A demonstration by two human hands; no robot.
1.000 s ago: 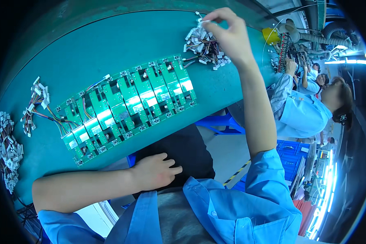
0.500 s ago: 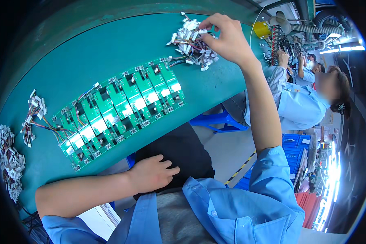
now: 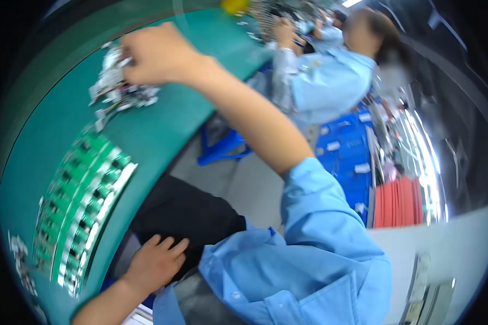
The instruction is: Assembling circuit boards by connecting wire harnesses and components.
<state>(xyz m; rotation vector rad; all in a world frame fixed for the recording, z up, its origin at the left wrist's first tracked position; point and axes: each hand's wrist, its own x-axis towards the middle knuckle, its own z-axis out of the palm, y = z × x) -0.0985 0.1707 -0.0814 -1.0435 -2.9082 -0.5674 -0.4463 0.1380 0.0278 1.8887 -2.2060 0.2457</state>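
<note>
My right hand [image 3: 160, 57] reaches across the green work table, its fingers curled into the top of a heap of wire harnesses [image 3: 116, 84] with white connectors. Blur partly hides the fingertips and the exact piece between them. Below the heap lies a row of joined green circuit boards [image 3: 70, 200], running toward the lower left. On the dark cloth over my lap rests my left hand [image 3: 154, 265], fingers spread and holding nothing.
More white-connector harnesses [image 3: 21, 262] lie at the table's left edge. A co-worker in a light blue shirt [image 3: 331, 81] works to the right, past a blue stool [image 3: 222, 147]. Blue bins [image 3: 344, 157] and red stacked sheets [image 3: 398, 201] stand farther right.
The whole view has swung right, so the table, boards and harness heap appear farther left. My right hand stays at the heap; my left hand remains on my lap.
</note>
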